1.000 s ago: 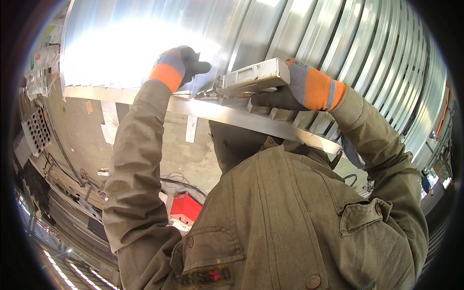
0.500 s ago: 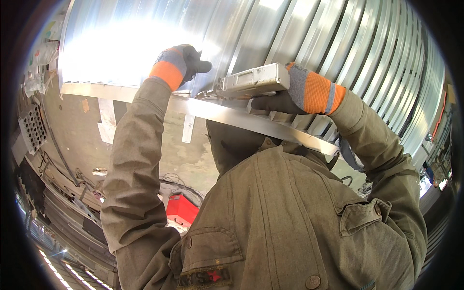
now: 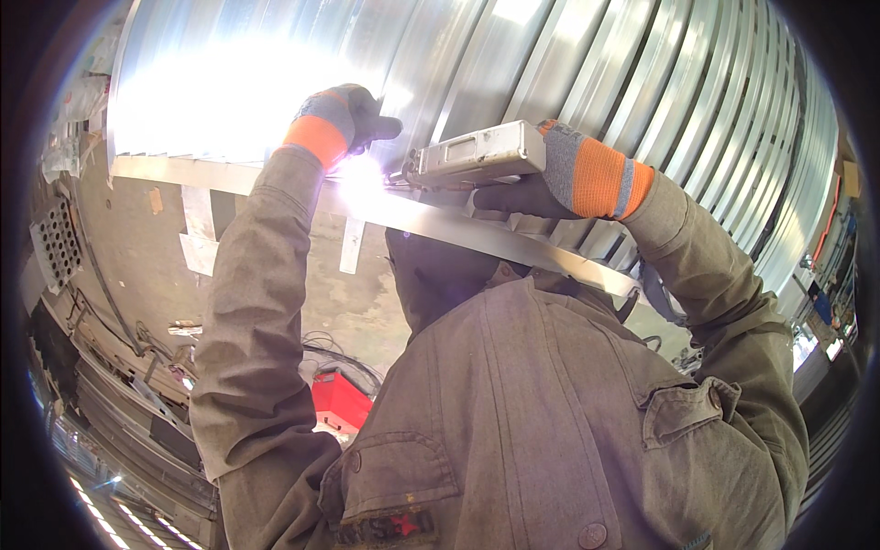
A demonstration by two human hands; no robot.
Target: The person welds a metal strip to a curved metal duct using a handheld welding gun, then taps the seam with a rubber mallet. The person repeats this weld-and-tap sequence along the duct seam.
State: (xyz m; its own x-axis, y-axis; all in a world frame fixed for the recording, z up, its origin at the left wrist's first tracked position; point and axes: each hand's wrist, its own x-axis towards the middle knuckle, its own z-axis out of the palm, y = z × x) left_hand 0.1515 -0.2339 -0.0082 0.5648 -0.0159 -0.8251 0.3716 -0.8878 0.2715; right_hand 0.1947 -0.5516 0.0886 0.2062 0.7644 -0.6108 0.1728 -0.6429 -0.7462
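The welding gun (image 3: 486, 151) is held by the right hand (image 3: 596, 171) between the 2 hands, in front of the slatted panel (image 3: 467, 92), its tip directed left toward the arc (image 3: 362, 183) at the edge bar (image 3: 495, 240). Just above the arc, the left hand (image 3: 341, 124) is placed. Between left forearm (image 3: 252, 302) and jacket (image 3: 522, 403), a box (image 3: 341, 398) is seen, with a perforated plate (image 3: 57, 243) farther left.

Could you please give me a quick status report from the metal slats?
Right hand gripping boxy pale tool. Left hand curled beside bright glare, grip unclear. Tool pointed toward metal edge strip; glare hides any contact.
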